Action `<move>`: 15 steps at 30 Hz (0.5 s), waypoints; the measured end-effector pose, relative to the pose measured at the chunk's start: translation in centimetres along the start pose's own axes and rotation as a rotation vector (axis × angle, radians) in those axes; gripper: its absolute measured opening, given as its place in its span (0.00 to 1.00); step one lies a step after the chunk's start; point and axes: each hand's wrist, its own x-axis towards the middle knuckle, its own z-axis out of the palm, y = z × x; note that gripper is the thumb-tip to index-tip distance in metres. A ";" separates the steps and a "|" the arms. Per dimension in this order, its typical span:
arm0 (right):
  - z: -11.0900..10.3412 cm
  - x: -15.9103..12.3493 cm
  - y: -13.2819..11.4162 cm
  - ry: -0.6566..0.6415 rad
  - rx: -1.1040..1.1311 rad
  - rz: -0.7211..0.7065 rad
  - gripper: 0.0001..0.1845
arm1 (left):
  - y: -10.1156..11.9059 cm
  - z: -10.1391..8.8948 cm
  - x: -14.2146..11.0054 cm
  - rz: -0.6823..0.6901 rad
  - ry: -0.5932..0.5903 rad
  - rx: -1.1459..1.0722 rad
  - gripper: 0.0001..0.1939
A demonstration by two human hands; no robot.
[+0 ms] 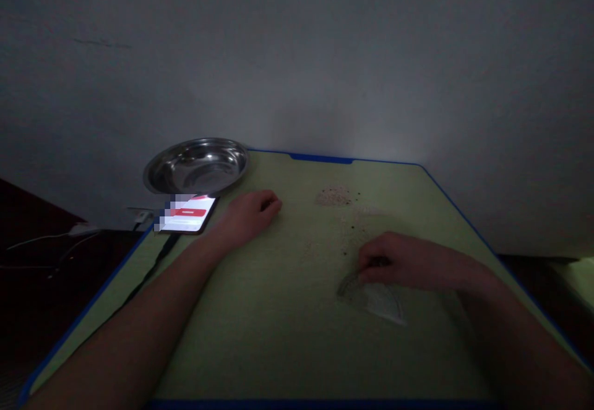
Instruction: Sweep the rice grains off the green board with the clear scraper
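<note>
Low right of centre, the curled right hand [383, 261] meets a clear half-disc [378, 302] below pale grains [335, 197], perhaps steadying it; the left hand [250, 212] lies half-curled; I can't tell either's grip

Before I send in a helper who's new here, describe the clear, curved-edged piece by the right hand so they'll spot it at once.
Start at the green, blue-edged table, then find the right hand over it. The clear piece lies right by that hand, toward the table's near edge. Its see-through, fan-like outline sets it apart from the speckled pile and shiny metal bowl.
</note>
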 end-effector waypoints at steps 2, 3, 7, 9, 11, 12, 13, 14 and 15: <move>-0.8 -0.1 1.5 0.018 0.015 0.043 0.14 | 0.1 -0.1 0.0 0.001 -0.007 0.005 0.17; -1.2 -0.2 2.0 0.033 0.023 0.070 0.15 | 0.1 -0.2 0.0 0.001 -0.009 0.009 0.17; -1.9 -0.1 3.3 0.164 0.026 0.144 0.15 | 0.2 -0.2 0.0 0.003 -0.016 0.019 0.17; -1.7 0.3 3.4 0.239 0.012 0.144 0.15 | 0.1 -0.1 0.1 0.005 -0.018 0.023 0.17; -1.2 0.9 3.3 0.299 -0.008 0.133 0.15 | 0.0 0.0 0.1 0.019 -0.013 0.027 0.17; -1.0 1.1 3.1 0.312 -0.009 0.124 0.15 | -0.1 0.0 0.1 0.025 -0.009 0.030 0.17; -0.7 1.3 2.9 0.310 -0.006 0.108 0.14 | -0.1 0.1 0.1 0.029 -0.005 0.033 0.17; -0.5 1.4 2.7 0.291 0.005 0.088 0.14 | -0.2 0.1 0.2 0.030 -0.002 0.036 0.17; -0.3 1.4 2.4 0.261 0.021 0.068 0.14 | -0.2 0.1 0.2 0.030 -0.001 0.039 0.17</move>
